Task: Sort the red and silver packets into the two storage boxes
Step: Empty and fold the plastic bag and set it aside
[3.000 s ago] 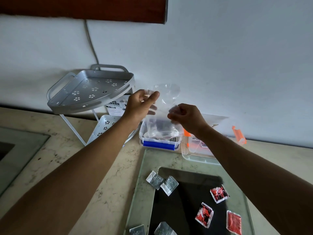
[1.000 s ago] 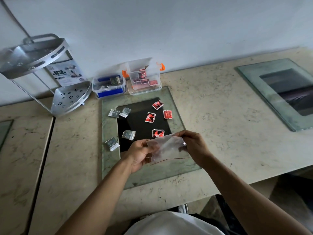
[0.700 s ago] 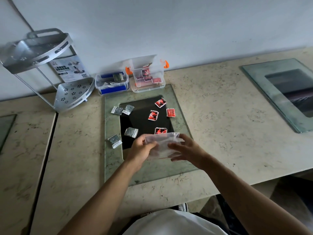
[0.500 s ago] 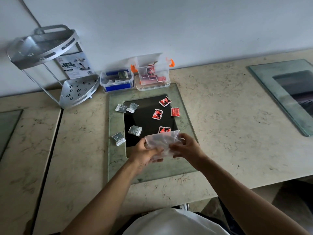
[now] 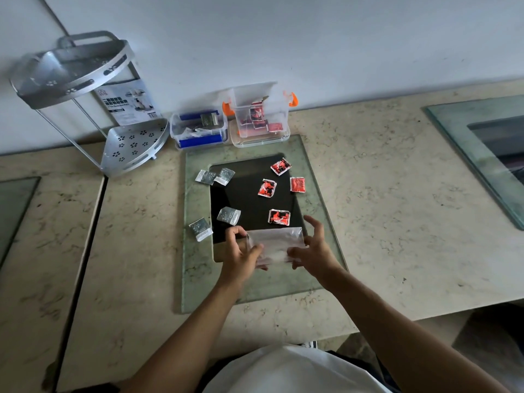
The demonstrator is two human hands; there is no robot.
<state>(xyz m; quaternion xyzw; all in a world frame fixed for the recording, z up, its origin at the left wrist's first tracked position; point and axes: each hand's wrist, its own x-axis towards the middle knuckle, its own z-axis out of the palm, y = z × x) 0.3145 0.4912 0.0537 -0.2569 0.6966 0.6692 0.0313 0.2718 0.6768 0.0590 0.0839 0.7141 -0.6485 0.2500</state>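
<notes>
Several red packets (image 5: 267, 188) lie on the right half of the dark glass panel (image 5: 195, 268), and several silver packets (image 5: 229, 215) lie on its left half. At the back stand two clear storage boxes: the blue-latched box (image 5: 201, 143) holds silver items, and the orange-latched box (image 5: 259, 139) holds red packets. A clear plastic bag (image 5: 276, 242) lies flat at the panel's near side. My left hand (image 5: 241, 259) pinches its left edge. My right hand (image 5: 314, 251) rests at its right edge with fingers spread.
A two-tier metal corner shelf (image 5: 85, 109) with a printed card stands at the back left against the wall. A second glass panel (image 5: 459, 143) lies on the marble counter at the right. The counter's front edge runs just below my forearms.
The clear bag has come down from over the boxes to the panel's near side. My view pulled back from the boxes. My right hand's fingers have spread off the bag.
</notes>
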